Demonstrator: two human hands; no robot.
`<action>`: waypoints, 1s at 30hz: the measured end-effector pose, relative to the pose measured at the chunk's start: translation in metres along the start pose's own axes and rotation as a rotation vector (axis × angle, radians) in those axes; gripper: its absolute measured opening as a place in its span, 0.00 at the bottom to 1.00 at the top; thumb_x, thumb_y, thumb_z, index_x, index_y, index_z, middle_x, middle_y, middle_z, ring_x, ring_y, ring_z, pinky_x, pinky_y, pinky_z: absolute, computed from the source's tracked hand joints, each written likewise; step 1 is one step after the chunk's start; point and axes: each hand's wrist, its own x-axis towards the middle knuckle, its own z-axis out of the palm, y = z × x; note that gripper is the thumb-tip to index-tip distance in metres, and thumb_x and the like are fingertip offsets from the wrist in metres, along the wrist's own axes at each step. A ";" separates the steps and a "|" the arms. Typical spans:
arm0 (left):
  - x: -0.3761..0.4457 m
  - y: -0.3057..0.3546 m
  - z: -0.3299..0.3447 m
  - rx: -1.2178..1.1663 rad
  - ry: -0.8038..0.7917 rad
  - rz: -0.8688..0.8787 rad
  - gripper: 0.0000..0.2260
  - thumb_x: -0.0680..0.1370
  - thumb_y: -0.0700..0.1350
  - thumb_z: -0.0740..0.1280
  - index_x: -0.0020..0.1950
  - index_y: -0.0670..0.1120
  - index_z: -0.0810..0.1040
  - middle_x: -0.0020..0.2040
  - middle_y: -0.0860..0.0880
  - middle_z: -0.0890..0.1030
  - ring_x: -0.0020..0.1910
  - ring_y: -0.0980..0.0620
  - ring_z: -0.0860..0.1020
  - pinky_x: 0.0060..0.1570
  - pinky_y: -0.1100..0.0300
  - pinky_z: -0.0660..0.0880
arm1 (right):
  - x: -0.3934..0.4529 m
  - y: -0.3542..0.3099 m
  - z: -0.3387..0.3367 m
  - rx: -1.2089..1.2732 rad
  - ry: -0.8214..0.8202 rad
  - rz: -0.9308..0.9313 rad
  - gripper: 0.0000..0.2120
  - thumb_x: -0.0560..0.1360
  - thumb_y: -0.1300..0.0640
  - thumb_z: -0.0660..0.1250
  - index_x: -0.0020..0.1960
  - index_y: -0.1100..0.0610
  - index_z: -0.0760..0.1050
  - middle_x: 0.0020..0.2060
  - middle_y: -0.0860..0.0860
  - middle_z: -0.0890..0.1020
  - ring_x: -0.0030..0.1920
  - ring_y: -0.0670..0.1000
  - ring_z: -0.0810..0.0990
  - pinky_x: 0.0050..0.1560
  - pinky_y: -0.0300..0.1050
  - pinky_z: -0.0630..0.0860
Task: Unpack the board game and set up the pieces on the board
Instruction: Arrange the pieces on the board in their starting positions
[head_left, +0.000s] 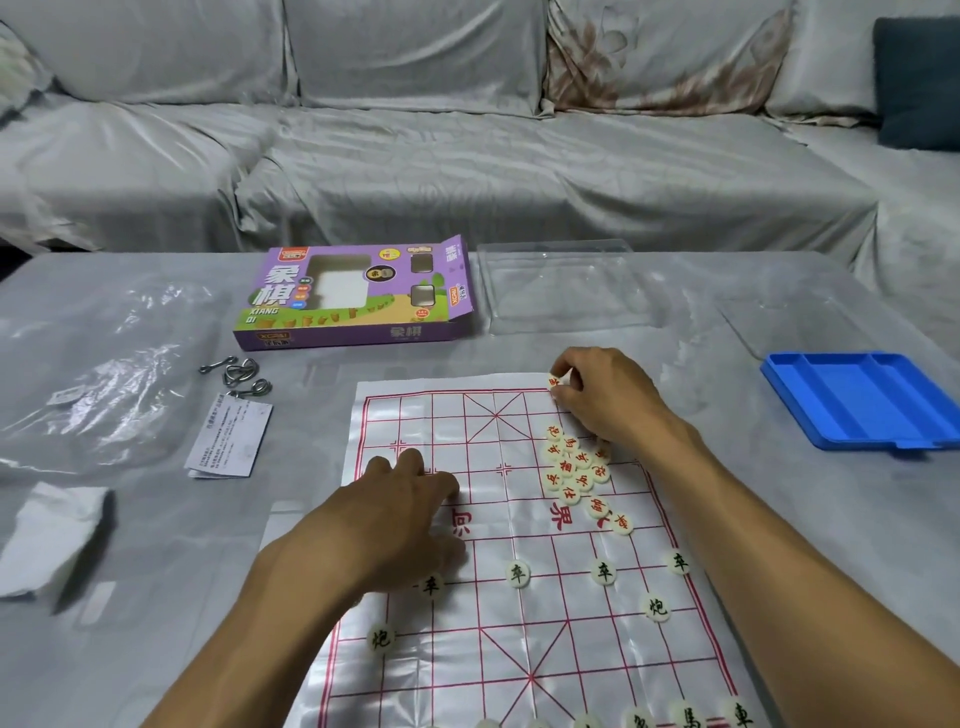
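Our right grip (597, 395) pinches one red piece (554, 382) at the board's (519, 613) upper right corner while the left (410, 488), fingers loosely spread and holding nothing, presses mid-board, and we judge the right wrist, hovering over the red pile (574, 470), could scatter it across the slick sheet.

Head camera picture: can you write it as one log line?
right hand: holds round cream red-lettered piece | left hand: flat on white red-lined paper board
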 end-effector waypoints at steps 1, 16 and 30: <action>0.000 0.000 0.000 0.002 0.002 0.002 0.23 0.78 0.60 0.62 0.72 0.57 0.64 0.68 0.51 0.65 0.65 0.49 0.64 0.58 0.54 0.71 | 0.001 -0.001 0.002 -0.007 -0.001 0.004 0.11 0.78 0.53 0.66 0.60 0.53 0.76 0.48 0.49 0.82 0.45 0.49 0.79 0.45 0.43 0.74; -0.001 0.001 -0.002 0.008 -0.025 -0.003 0.24 0.77 0.60 0.62 0.72 0.57 0.64 0.68 0.50 0.65 0.66 0.47 0.65 0.58 0.54 0.71 | -0.028 0.007 -0.038 0.104 0.071 0.046 0.12 0.77 0.53 0.67 0.61 0.50 0.75 0.47 0.45 0.79 0.46 0.47 0.77 0.47 0.42 0.72; -0.004 0.000 -0.003 -0.013 -0.027 -0.008 0.24 0.77 0.61 0.63 0.71 0.58 0.65 0.67 0.51 0.66 0.65 0.49 0.65 0.57 0.54 0.71 | -0.051 0.030 -0.012 -0.015 -0.155 -0.027 0.14 0.76 0.64 0.66 0.56 0.48 0.79 0.57 0.44 0.78 0.55 0.47 0.76 0.53 0.39 0.74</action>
